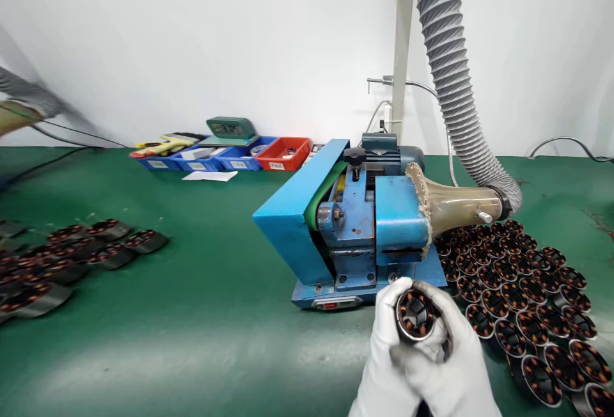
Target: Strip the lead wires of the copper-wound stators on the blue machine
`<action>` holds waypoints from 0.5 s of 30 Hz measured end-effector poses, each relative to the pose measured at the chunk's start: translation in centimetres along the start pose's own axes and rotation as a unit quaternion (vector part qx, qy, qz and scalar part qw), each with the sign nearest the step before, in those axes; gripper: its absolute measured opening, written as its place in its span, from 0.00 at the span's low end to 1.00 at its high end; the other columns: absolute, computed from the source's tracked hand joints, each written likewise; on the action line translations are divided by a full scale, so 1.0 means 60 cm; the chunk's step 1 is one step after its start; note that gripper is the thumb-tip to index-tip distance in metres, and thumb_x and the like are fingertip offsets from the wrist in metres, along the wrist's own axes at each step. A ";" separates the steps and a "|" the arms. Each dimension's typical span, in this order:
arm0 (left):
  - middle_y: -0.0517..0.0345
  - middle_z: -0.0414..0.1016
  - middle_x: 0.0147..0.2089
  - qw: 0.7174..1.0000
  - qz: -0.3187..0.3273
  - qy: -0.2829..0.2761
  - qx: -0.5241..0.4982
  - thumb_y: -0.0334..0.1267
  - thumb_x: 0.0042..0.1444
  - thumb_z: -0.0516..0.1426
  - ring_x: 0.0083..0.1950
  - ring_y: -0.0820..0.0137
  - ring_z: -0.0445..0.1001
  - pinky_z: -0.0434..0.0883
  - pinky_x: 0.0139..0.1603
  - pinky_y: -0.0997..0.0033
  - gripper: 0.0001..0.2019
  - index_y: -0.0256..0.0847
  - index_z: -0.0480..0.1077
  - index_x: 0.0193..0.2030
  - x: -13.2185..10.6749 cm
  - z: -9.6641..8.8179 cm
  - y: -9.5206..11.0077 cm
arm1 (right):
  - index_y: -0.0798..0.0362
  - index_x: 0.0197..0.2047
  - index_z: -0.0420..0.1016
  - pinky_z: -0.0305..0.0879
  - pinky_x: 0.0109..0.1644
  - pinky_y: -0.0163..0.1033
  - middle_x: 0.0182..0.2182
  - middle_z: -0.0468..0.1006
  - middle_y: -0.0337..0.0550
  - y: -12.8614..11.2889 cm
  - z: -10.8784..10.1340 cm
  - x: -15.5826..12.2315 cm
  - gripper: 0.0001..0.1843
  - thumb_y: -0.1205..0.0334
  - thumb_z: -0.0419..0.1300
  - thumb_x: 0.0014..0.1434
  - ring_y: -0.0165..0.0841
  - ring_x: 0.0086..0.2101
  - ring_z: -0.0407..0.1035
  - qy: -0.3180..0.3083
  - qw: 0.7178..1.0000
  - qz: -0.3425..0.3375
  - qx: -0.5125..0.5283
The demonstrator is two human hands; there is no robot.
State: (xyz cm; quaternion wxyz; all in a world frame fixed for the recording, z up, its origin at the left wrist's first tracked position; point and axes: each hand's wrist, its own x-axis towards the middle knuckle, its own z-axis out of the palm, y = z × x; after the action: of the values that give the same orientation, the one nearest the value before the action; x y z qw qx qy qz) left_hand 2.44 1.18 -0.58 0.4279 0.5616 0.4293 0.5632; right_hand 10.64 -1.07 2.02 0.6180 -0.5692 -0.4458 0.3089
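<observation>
Both my hands wear white gloves and hold one motor stator, a round metal ring with copper windings (pixel 415 314), in front of the machine. My left hand (pixel 386 356) wraps its left side. From the right, my right hand (pixel 453 362) closes around it, with its fingers curled in front. A thin wire rises from the stator's top edge towards the machine. Just beyond is a blue belt grinder (pixel 352 231) with a green belt (pixel 322 196) and a blue hood. Part of the stator's lower side is hidden by my fingers.
Rows of similar stators (pixel 515 292) stand to the right; more stators (pixel 71 257) lie at left. A grey ribbed hose (pixel 446 65) joins the hood's funnel (pixel 460 203). Behind are blue bins (pixel 240 162), a red bin (pixel 284 153) and a green digital clock (pixel 231 128).
</observation>
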 end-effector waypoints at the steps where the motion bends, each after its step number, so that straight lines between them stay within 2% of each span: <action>1: 0.47 0.72 0.51 0.999 -0.029 0.006 -0.039 0.45 0.50 0.61 0.50 0.59 0.76 0.76 0.50 0.60 0.24 0.44 0.64 0.53 0.006 0.005 -0.003 | 0.50 0.44 0.78 0.74 0.44 0.43 0.43 0.81 0.48 0.000 0.012 0.005 0.23 0.62 0.69 0.41 0.44 0.42 0.76 0.019 0.999 -0.015 -0.034; 4: 0.47 0.74 0.49 0.976 -0.114 0.028 -0.183 0.48 0.56 0.55 0.46 0.61 0.79 0.79 0.39 0.64 0.18 0.45 0.63 0.51 0.026 0.019 -0.001 | 0.52 0.41 0.78 0.74 0.41 0.41 0.39 0.81 0.48 -0.003 0.036 0.029 0.17 0.60 0.68 0.45 0.42 0.39 0.77 0.029 0.996 -0.035 -0.080; 6: 0.47 0.73 0.50 0.963 -0.136 0.037 -0.231 0.48 0.56 0.55 0.47 0.60 0.78 0.79 0.38 0.64 0.16 0.45 0.63 0.48 0.038 0.027 0.001 | 0.53 0.42 0.77 0.73 0.43 0.42 0.39 0.80 0.48 -0.006 0.040 0.046 0.17 0.58 0.67 0.48 0.42 0.39 0.76 0.021 0.995 -0.037 -0.094; 9: 0.47 0.72 0.51 0.963 -0.132 0.037 -0.232 0.46 0.55 0.56 0.49 0.61 0.77 0.78 0.42 0.62 0.16 0.45 0.63 0.48 0.048 0.034 0.002 | 0.53 0.42 0.77 0.70 0.45 0.44 0.37 0.79 0.48 -0.012 0.039 0.061 0.16 0.56 0.65 0.50 0.42 0.39 0.75 0.006 0.994 -0.030 -0.105; 12: 0.47 0.72 0.51 0.964 -0.132 0.044 -0.225 0.46 0.59 0.52 0.51 0.61 0.76 0.78 0.43 0.61 0.12 0.46 0.63 0.47 0.052 0.037 0.003 | 0.52 0.41 0.77 0.70 0.44 0.44 0.36 0.79 0.47 -0.017 0.037 0.066 0.15 0.56 0.65 0.50 0.41 0.38 0.75 -0.002 0.995 -0.025 -0.098; 15: 0.47 0.74 0.48 0.966 -0.136 0.044 -0.214 0.46 0.61 0.48 0.46 0.63 0.78 0.78 0.40 0.63 0.11 0.46 0.63 0.46 0.058 0.038 0.008 | 0.53 0.41 0.77 0.71 0.43 0.43 0.38 0.79 0.48 -0.020 0.037 0.070 0.14 0.57 0.65 0.51 0.41 0.38 0.75 -0.002 0.996 -0.018 -0.091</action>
State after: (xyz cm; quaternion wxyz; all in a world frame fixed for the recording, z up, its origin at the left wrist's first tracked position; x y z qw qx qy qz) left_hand 4.72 4.42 0.81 0.5912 0.3676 0.3892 0.6032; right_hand 10.24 3.42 3.95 0.5684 -0.6142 -0.4836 0.2566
